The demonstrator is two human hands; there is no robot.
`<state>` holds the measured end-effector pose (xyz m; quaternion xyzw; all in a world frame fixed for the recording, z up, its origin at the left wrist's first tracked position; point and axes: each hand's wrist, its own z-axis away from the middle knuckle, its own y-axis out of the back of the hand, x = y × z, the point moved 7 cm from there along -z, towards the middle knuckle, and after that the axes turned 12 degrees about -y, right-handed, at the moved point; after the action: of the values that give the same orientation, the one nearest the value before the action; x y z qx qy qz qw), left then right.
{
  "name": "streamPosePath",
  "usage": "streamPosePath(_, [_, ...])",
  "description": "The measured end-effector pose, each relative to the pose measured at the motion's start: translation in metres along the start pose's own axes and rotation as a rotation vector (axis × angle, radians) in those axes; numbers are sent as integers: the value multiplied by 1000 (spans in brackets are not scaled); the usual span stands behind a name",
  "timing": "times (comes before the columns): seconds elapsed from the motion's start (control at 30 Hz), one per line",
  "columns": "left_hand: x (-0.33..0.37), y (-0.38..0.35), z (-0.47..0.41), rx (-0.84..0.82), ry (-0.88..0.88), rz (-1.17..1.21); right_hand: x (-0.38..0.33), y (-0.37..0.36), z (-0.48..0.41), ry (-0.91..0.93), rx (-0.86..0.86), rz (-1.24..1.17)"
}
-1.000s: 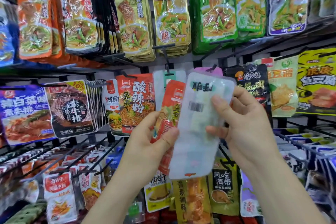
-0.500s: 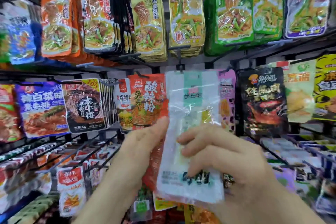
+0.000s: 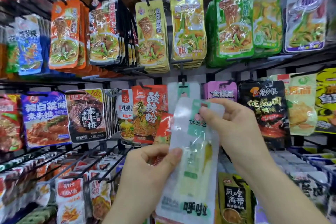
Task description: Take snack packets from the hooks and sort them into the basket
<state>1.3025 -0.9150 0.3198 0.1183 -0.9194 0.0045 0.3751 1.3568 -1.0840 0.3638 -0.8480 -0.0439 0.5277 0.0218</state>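
Note:
A long white snack packet [image 3: 192, 160] with a clear window and green print stands upright in front of the rack. My left hand [image 3: 151, 171] pinches its left edge with the thumb, along with a red-orange packet [image 3: 163, 129] behind it. My right hand [image 3: 234, 131] grips the white packet near its top right. More white packets [image 3: 183, 89] of the same kind hang on the hook just above. No basket is in view.
Rows of snack packets hang on black wire hooks all around: yellow packets [image 3: 152, 36] and green packets [image 3: 234, 16] above, a red noodle packet [image 3: 149, 112] to the left, a black packet [image 3: 263, 112] to the right. Bare hook rods [image 3: 76, 158] jut out at lower left.
The white packet was back side out, then upside down; it now stands upright, printed face toward me. My right hand moved from its lower part to its top. The view shifted upward.

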Motion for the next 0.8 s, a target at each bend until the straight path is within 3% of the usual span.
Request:
streamPosePath(0.43, [3, 18, -24, 84, -13, 10, -32, -30, -43, 116, 201, -75])
streamPosePath(0.8, [-2, 17, -33, 80, -5, -35, -16, -27, -67, 24, 165, -140])
